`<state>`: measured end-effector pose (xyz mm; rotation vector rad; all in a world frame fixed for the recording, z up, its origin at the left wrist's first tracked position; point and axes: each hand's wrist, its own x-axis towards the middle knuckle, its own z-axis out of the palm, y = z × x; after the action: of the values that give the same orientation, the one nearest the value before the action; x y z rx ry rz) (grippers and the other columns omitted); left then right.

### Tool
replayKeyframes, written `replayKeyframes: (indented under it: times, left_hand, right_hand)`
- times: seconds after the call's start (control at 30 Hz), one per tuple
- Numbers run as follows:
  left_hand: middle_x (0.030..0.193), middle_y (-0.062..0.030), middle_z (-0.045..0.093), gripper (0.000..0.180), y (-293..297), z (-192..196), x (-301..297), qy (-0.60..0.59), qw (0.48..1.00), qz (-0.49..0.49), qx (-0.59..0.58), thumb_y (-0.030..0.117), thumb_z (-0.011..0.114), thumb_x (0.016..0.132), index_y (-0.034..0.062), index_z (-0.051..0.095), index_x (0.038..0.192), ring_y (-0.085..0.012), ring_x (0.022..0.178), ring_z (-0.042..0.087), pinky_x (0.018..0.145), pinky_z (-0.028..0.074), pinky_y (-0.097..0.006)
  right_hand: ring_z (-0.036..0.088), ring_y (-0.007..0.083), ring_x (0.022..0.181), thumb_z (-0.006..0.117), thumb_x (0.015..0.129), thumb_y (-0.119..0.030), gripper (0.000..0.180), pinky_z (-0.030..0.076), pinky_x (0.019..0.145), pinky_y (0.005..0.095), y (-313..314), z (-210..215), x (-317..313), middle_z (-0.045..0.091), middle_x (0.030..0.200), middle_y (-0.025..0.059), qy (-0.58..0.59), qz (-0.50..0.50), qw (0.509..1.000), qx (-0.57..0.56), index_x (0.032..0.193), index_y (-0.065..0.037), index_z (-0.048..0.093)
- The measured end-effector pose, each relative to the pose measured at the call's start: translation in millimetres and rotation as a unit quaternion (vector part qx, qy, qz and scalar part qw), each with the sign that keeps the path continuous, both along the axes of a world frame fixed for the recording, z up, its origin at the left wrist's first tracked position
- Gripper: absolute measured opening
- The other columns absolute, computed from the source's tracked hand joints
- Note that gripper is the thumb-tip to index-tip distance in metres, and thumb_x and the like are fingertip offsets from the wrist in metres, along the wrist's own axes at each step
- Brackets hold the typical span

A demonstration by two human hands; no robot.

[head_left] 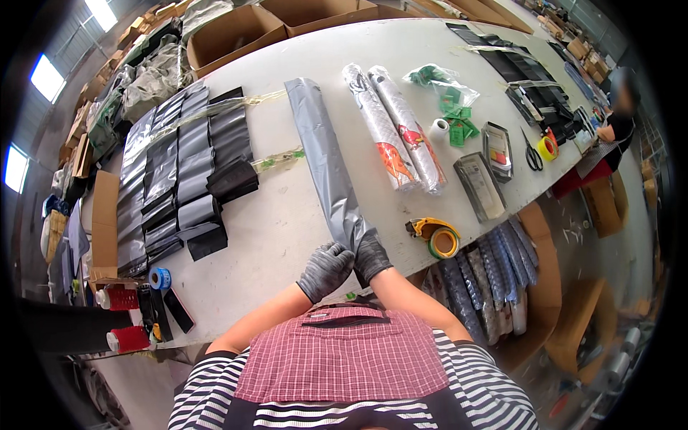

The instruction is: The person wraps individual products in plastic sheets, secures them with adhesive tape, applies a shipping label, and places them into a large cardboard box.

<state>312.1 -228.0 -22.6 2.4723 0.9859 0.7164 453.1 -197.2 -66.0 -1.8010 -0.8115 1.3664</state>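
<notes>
Two hands, fingers closed on grey plastic; white table, cartons beyond.

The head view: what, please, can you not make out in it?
In the head view:
Grey bag: inside hidden by opaque plastic; near end partly covered by left grip and right grip.
Cardboard box: far side cut off by top edge.
Other person's hand: fingers too small.

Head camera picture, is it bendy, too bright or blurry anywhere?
Head view: the table has bowed edges, and the corners are black; head view: windows at left glare white; head view: the person at right looks blurry, but the left hand and right hand look fairly sharp.
</notes>
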Motion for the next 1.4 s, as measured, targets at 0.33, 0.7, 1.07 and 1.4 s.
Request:
replayKeyframes:
  times: [0.33, 0.7, 1.07, 1.4]
  left_hand:
    - [0.080, -0.0106, 0.063, 0.014, -5.7, -9.3, -0.8, -0.074, 0.967, 0.069, -0.233, 0.016, 0.069, 0.085, 0.0031, 0.065, 0.090, -0.0266, 0.076, 0.063, 0.071, 0.052, -0.038]
    - [0.085, -0.0076, 0.068, 0.035, 2.4, -52.8, 12.0, -0.138, 0.694, 0.214, -0.674, 0.027, 0.068, 0.091, 0.0002, 0.062, 0.112, -0.0143, 0.073, 0.065, 0.056, 0.054, -0.027]
    - [0.078, -0.0101, 0.067, 0.024, -2.7, -48.3, 19.6, -0.173, 0.673, 0.222, -0.684, 0.019, 0.061, 0.095, -0.0034, 0.063, 0.106, -0.0166, 0.062, 0.064, 0.052, 0.055, -0.028]
    - [0.082, -0.0137, 0.068, 0.025, -5.8, -50.6, 13.7, -0.255, 0.587, 0.242, -0.729, 0.018, 0.058, 0.096, -0.0046, 0.061, 0.107, -0.0232, 0.065, 0.067, 0.052, 0.059, -0.033]
  right_hand:
    - [0.061, 0.0270, 0.077, 0.056, 0.094, -0.030, 0.033, 0.053, 0.072, 0.0369, -44.2, -45.7, 44.0, 0.065, 0.091, 0.0138, -0.040, 0.129, 0.991, 0.022, 0.113, -0.004, 0.060]
    - [0.065, 0.0354, 0.092, 0.062, 0.089, -0.019, 0.025, 0.051, 0.084, 0.0419, -107.0, -6.4, 56.4, 0.068, 0.099, 0.0191, -0.149, 0.306, 0.928, 0.153, 0.107, -0.003, 0.067]
    - [0.062, 0.0327, 0.091, 0.063, 0.088, -0.018, 0.023, 0.051, 0.080, 0.0414, -105.5, -8.0, 55.6, 0.063, 0.094, 0.0140, -0.196, 0.288, 0.890, 0.294, 0.108, -0.006, 0.065]
    - [0.061, 0.0327, 0.081, 0.060, 0.088, -0.017, 0.014, 0.050, 0.075, 0.0430, -108.8, 3.9, 66.5, 0.059, 0.090, 0.0125, -0.231, 0.344, 0.851, 0.323, 0.096, -0.007, 0.061]
